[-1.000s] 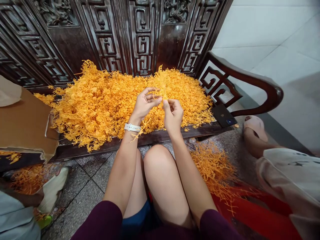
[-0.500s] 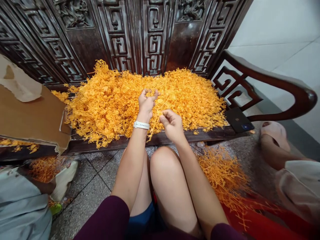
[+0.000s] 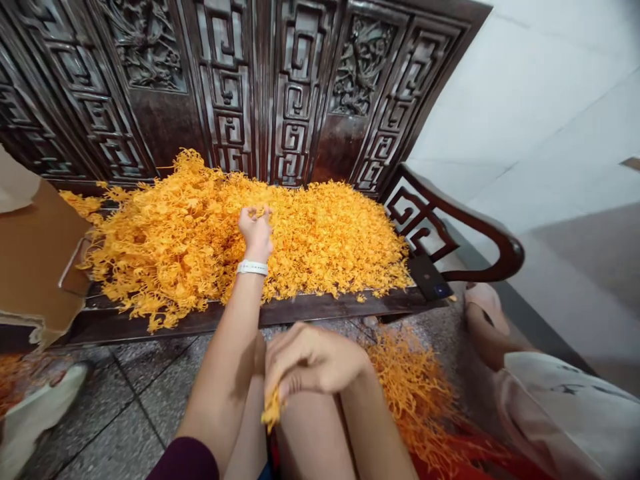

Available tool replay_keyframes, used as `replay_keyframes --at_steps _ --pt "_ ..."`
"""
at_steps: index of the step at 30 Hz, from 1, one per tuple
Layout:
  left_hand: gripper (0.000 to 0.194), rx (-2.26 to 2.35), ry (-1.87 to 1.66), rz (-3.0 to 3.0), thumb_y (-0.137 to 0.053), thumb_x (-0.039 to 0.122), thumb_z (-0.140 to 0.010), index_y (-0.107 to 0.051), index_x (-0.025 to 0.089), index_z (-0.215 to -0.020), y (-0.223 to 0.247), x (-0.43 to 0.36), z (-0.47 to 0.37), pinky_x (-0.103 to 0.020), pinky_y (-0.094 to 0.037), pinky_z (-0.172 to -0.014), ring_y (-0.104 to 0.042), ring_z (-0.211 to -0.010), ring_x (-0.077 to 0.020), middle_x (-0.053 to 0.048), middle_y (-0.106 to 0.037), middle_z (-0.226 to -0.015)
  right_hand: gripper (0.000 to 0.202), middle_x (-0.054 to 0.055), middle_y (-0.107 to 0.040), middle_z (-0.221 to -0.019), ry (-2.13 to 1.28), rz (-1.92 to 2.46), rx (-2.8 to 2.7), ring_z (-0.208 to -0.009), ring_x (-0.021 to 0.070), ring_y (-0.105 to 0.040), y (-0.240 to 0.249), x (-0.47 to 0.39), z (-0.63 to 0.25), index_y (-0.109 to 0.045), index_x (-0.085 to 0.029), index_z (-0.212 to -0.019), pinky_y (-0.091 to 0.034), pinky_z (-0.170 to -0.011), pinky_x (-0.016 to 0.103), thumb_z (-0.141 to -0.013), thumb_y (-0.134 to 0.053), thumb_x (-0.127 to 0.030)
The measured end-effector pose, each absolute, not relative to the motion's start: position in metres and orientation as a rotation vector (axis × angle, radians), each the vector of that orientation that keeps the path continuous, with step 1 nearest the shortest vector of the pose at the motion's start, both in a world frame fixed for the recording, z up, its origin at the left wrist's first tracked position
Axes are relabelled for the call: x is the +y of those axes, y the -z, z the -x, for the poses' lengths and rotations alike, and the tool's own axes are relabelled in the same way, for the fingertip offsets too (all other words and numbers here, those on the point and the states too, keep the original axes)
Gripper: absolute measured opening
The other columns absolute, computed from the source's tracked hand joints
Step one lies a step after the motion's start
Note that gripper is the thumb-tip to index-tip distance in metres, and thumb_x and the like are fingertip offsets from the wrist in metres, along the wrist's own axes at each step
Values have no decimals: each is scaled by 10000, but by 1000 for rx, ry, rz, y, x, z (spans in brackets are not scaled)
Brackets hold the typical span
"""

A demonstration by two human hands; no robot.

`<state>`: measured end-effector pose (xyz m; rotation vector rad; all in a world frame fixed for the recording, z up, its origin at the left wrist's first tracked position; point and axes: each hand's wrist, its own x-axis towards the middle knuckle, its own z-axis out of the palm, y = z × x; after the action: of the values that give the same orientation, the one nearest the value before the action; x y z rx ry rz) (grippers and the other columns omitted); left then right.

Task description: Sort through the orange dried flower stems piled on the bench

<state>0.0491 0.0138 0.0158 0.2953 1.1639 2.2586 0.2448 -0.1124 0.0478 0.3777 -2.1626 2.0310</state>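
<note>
A broad heap of small yellow-orange plastic flower-like pieces [image 3: 325, 233] covers the seat of a dark carved wooden bench [image 3: 320, 305]. My left hand [image 3: 257, 232], with a white band on its wrist, reaches into the middle of this heap. Its fingers are curled together among the pieces; what they grip is too small to make out. Close to me, above my knees, is my right hand [image 3: 317, 360]. Thumb and fingers there pinch a small yellow-orange plastic piece [image 3: 271, 408], which hangs downward.
On the left stands a torn cardboard box [image 3: 45, 260]. A dark phone [image 3: 429, 279] lies by the bench's armrest [image 3: 480, 247]. Thin orange plastic branches [image 3: 415, 380] are piled on the floor at right, near another person's leg [image 3: 487, 333]. A shoe [image 3: 50, 407] shows at lower left.
My right hand has pulled back from the heap toward my knees with a yellow-orange piece. My left hand's fingers have drawn together at the heap. The view has shifted right and tilted up.
</note>
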Motion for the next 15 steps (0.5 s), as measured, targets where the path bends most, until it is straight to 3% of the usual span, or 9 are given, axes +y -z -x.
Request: replay_keyframes --at_steps 2,4,7,9,12,15 --pt "364 1072 -2190 -208 -658 -5 -818 -396 234 -899 -14 10 -42 -169 -217 -448 -297 -431 -13 68 -633 -783 126 99 -767 -862 -2042 -600 -2228 -796 152 -714 -50 -113 -248 -795 -133 -1007 -544 -781 265 -950 -738 -230" --pt "394 979 -2155 -185 -671 -11 -770 -393 237 -901 -15 3 -42 -177 -194 -437 -257 -416 -4 78 -638 -790 150 65 -777 -859 -2098 -570 -1989 -777 152 -715 -52 -102 -249 -796 -176 -1007 -557 -753 258 -875 -818 -245" --pt "423 917 -2088 -184 -734 28 -738 -404 239 -899 -21 -9 -49 -186 -204 -434 -276 -419 -4 86 -624 -773 140 -4 -784 -946 -2066 -182 -1419 -804 104 -685 -56 -78 -248 -770 -265 -1060 -567 -754 209 -951 -719 -337" --pt "412 903 -2048 -226 -736 40 -745 -414 239 -906 -26 -16 -53 -186 -202 -434 -281 -423 -5 87 -616 -769 172 -20 -769 -950 -2020 173 -1112 -775 81 -651 -58 -67 -245 -755 -272 -1102 -558 -732 184 -997 -626 -316" --pt "388 874 -1992 -331 -717 33 -729 -449 234 -923 -32 -23 -57 -180 -201 -430 -289 -422 -4 90 -599 -761 219 -7 -709 -830 -1889 665 -889 -633 90 -572 -58 -65 -240 -747 -211 -1104 -513 -600 212 -899 -716 -281" --pt "432 810 -1894 -464 -776 50 -680 -483 230 -941 -34 -27 -61 -175 -196 -420 -276 -416 1 94 -581 -748 320 -3 -685 -855 -1539 849 -1084 -625 92 -562 -54 -65 -234 -687 -208 -1132 -470 -578 223 -851 -783 -328"
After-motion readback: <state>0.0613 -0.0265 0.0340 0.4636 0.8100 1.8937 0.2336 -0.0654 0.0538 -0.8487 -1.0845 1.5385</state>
